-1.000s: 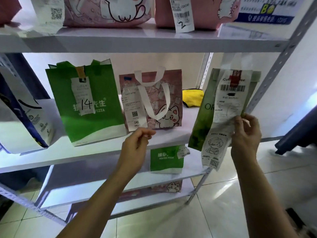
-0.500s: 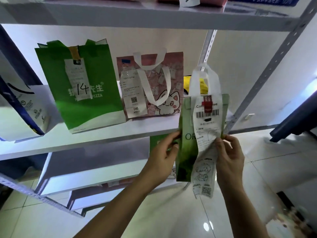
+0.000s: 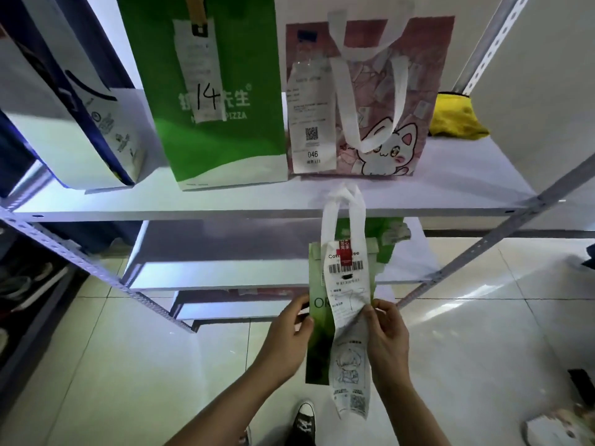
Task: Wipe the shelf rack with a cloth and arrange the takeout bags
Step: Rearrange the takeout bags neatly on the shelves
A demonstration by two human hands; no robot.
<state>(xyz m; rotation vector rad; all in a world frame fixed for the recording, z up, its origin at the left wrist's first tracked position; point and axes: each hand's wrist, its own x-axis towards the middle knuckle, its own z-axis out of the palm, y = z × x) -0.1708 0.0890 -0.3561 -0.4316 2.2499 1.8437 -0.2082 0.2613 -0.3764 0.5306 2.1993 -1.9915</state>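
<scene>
A narrow pale-green takeout bag [image 3: 318, 336] with white handles and a long receipt hangs in front of the lower shelves. My left hand [image 3: 286, 339] grips its left edge. My right hand [image 3: 386, 333] pinches the bag's right edge together with the receipt [image 3: 349, 358]. On the white shelf [image 3: 257, 207] above stand a green pizza bag marked 14 [image 3: 222, 140] and a pink cat bag [image 3: 386, 101]. A yellow cloth [image 3: 457, 115] lies at the shelf's back right, away from both hands.
A white and blue bag [image 3: 64, 123] leans at the shelf's left end. Another green bag [image 3: 383, 236] sits on the lower shelf behind the held one. Grey perforated rack posts [image 3: 515, 220] run diagonally on both sides. My shoe [image 3: 302, 423] stands on the tiled floor.
The held bag has come down from shelf height to below the middle shelf, with both hands on it. The view has tilted downward and closer to the rack.
</scene>
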